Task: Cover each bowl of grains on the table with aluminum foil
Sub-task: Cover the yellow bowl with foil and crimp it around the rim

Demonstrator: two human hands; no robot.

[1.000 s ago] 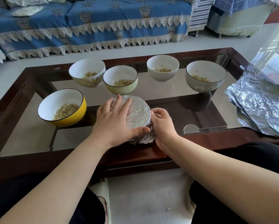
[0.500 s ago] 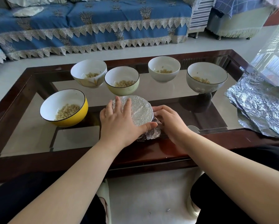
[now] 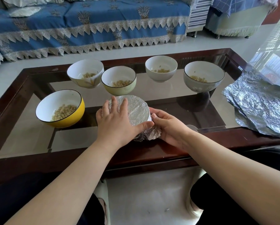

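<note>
The left hand [image 3: 115, 123] lies flat on the foil-covered bowl [image 3: 138, 111], hiding its near side; the right hand [image 3: 169, 127] grip curls around its foil edge, and the grains inside are hidden.

Bare glass lies between yellow bowl [image 3: 60, 110] and table [image 3: 14, 161] edge.

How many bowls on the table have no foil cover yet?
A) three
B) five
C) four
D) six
B: five bowls stand open with grains showing, the yellow bowl, white bowl with leaf pattern, green bowl, plain white bowl and grey bowl; only the foil-covered bowl under the hands is wrapped.
</note>
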